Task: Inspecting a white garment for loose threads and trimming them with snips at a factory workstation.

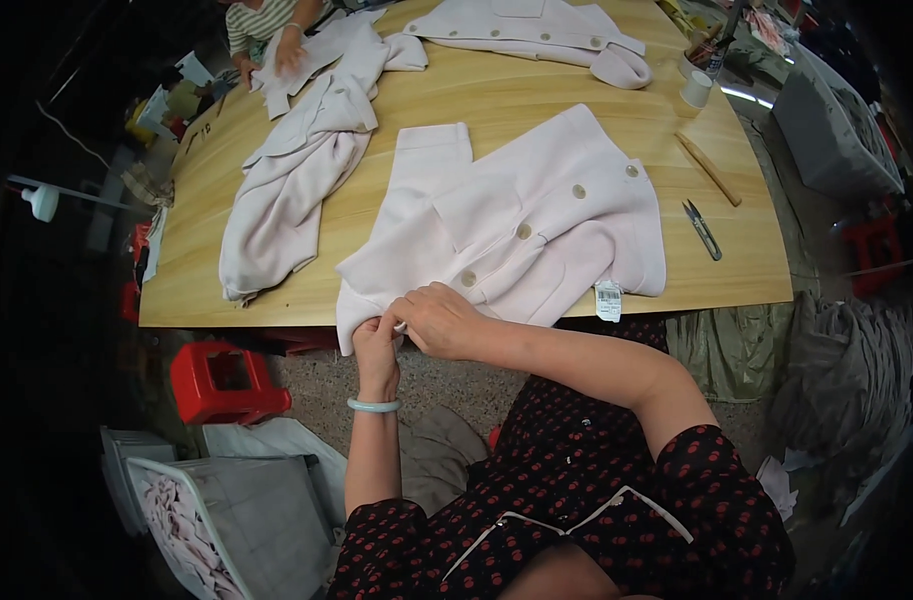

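Note:
A pale pink jacket (567, 225) with large round buttons lies spread on the wooden table in front of me, its lower left part at the near edge. My left hand (377, 348) is closed on that part from below, where it hangs just over the edge. Close against it, my right hand (439, 318) pinches the same cloth, fingers bent and fingertips partly hidden. A white printed tag (609, 300) hangs from the jacket's right side at the table edge.
More pale pink garments (302, 190) lie at the left and far side. Thread snips (703, 230), a wooden stick (709, 168) and a paper cup (697, 89) are at the right. Another person's hand (291, 50) touches cloth at far left. A red stool (227, 382) and a cloth-filled bin (239, 520) stand below.

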A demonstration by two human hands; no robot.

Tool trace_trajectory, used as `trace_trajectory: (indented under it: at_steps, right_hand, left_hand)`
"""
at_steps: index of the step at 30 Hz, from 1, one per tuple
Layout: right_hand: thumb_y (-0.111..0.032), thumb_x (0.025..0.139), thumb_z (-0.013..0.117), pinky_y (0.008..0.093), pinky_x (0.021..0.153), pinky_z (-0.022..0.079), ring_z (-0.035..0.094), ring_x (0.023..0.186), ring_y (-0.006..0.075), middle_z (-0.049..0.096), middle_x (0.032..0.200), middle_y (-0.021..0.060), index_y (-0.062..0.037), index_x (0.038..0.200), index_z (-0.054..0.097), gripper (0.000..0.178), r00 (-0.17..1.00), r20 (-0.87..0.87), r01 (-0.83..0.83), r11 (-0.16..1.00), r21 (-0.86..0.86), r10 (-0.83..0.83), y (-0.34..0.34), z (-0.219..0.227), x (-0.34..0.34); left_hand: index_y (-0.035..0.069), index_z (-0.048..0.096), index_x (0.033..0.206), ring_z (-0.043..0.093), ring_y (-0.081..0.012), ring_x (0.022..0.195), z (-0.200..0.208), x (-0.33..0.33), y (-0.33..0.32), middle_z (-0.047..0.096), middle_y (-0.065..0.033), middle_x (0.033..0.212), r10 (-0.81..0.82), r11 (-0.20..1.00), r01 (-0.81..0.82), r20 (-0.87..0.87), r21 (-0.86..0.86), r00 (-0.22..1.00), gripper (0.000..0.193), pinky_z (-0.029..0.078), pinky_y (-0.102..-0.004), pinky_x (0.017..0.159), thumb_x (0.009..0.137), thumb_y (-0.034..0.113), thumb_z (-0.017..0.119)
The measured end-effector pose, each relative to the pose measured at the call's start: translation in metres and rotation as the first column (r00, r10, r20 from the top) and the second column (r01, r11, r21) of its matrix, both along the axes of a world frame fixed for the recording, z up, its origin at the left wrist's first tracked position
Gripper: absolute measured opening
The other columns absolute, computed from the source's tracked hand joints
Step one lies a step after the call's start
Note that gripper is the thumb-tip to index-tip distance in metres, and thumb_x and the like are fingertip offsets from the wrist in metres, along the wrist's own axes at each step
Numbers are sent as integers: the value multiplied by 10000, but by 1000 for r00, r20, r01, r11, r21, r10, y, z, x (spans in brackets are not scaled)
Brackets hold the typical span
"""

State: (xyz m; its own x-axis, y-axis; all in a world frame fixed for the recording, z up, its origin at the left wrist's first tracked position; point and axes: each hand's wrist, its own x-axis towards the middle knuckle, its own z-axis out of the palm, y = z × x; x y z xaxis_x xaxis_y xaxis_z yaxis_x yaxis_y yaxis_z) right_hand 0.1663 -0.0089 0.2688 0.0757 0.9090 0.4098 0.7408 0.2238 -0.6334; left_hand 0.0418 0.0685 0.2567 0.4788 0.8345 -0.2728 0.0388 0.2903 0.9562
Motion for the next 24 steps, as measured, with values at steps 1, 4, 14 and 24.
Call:
trace_trajectory:
  at_steps: [1, 4, 14, 24]
  right_hand:
    - [-50, 688, 549, 374, 697, 419, 574, 770, 289, 578, 760, 141, -31, 795, 530, 110, 999, 19, 30, 999, 25, -30, 0, 0, 0]
    - [-64, 682, 554, 364, 683, 412, 562, 743, 271, 567, 751, 123, -37, 786, 524, 112, 991, 105, 84, 996, 42, -88, -5, 2, 1]
    - [-156, 679, 589, 299, 670, 380, 521, 729, 199, 534, 741, 71, -61, 784, 534, 152, 924, 368, 59, 991, 123, -100, -3, -16, -4]
    - [-159, 648, 602, 319, 665, 379, 522, 728, 211, 534, 727, 70, -67, 741, 552, 139, 948, 315, 20, 996, 86, -46, 3, -17, 1]
  left_hand:
    - [6, 615, 816, 459, -47, 562, -1, 1, -2, 594, -3, 729, 13, 1000, -13, -1, 4, 1000, 133, 339, -182, 514, 826, 138, 592]
    - [33, 593, 927, 534, -63, 629, -6, 0, -3, 595, 9, 820, 20, 992, -12, 66, -128, 998, 162, 408, -191, 529, 831, 163, 576]
    - [-13, 589, 943, 587, -102, 695, -7, -10, 12, 618, -41, 845, -217, 975, 211, -125, -63, 968, 230, 486, -215, 605, 869, 193, 518]
    - [27, 541, 1045, 586, -133, 749, -14, -2, 3, 599, -46, 932, -91, 922, 106, 59, -373, 994, 229, 492, -251, 545, 882, 185, 514]
